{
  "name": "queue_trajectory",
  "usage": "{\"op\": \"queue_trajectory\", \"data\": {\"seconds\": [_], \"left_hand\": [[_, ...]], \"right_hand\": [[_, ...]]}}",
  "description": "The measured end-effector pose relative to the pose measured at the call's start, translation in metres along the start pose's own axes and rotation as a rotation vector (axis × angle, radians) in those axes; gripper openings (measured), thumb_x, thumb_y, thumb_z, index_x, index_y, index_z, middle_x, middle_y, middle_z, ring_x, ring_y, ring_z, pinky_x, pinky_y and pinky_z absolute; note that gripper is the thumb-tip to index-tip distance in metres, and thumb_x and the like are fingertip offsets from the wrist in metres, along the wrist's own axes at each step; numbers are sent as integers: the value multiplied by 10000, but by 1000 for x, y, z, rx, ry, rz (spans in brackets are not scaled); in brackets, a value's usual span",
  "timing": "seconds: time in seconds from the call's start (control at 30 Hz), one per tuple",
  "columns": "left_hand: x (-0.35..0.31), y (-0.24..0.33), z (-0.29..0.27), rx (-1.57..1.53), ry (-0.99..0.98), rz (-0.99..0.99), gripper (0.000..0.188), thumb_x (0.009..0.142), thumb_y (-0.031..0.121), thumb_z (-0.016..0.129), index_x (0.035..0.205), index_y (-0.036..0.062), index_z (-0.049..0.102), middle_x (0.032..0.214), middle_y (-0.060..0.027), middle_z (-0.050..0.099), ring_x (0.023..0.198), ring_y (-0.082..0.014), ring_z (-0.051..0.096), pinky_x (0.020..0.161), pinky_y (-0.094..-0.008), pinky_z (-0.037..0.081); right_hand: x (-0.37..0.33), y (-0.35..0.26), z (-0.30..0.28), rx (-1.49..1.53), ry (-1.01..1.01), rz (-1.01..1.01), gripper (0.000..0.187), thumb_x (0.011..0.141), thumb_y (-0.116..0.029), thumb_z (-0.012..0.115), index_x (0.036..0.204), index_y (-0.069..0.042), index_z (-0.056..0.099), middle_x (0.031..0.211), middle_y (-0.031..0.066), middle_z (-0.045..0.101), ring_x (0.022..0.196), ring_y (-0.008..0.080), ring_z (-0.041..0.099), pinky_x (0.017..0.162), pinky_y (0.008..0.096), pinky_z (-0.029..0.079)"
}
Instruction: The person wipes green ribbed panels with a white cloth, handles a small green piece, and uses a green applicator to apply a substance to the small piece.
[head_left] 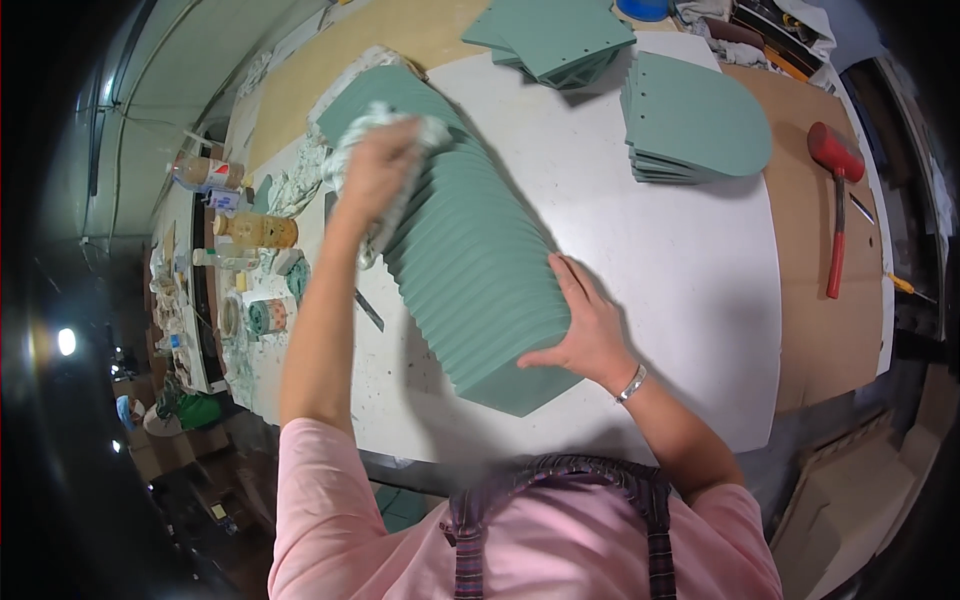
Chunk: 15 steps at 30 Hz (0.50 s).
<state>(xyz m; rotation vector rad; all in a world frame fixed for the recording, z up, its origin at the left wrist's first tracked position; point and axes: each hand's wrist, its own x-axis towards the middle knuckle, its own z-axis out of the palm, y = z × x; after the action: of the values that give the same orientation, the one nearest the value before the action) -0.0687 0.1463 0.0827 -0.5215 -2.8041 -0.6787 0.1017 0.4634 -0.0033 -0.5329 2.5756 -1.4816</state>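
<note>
Stretching from near the far left corner of the counter (690,270) toward its near edge, a long row of green panels (470,240) was braced at its near end by the right hand (597,335), with fingers laid along its side and the thumb on the end panel. A patterned white cloth (433,133) was clutched in the left hand (385,165), blurred, over the row's far part. The hands were set well apart. By the far edge, angular green panels (550,40) were stacked beside round-ended ones (695,120); a red mallet (837,152) was laid near the right edge, and bottles (262,231) were ranged along the left.
</note>
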Motion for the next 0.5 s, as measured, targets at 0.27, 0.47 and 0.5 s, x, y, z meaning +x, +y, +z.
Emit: {"op": "queue_trajectory", "data": {"seconds": [0.27,0.47,0.5], "left_hand": [[-60,-25,-10,159,64,-215,264,780,-6,665,1008,84,762,1136,-69,742,1042,-323,660,955,-410,520],[-15,-2,9,228,157,13,237,748,-42,655,930,67,761,958,-109,715,916,-328,655,832,-419,528],[-36,-17,3,202,158,-58,224,746,-40,653,911,66,760,949,-109,714,909,-333,652,825,-424,526]], "right_hand": [[-5,2,-1,-41,12,11,1359,473,-635,929,1557,-53,350,1554,216,429,1330,399,551,1032,473,526],[-4,5,-4,-17,27,-19,1355,472,-659,919,1548,-46,367,1554,217,432,1329,406,551,1031,475,528],[-6,7,-4,-23,33,-9,1352,471,-650,925,1545,-44,372,1548,221,437,1327,407,553,1028,476,530]]}}
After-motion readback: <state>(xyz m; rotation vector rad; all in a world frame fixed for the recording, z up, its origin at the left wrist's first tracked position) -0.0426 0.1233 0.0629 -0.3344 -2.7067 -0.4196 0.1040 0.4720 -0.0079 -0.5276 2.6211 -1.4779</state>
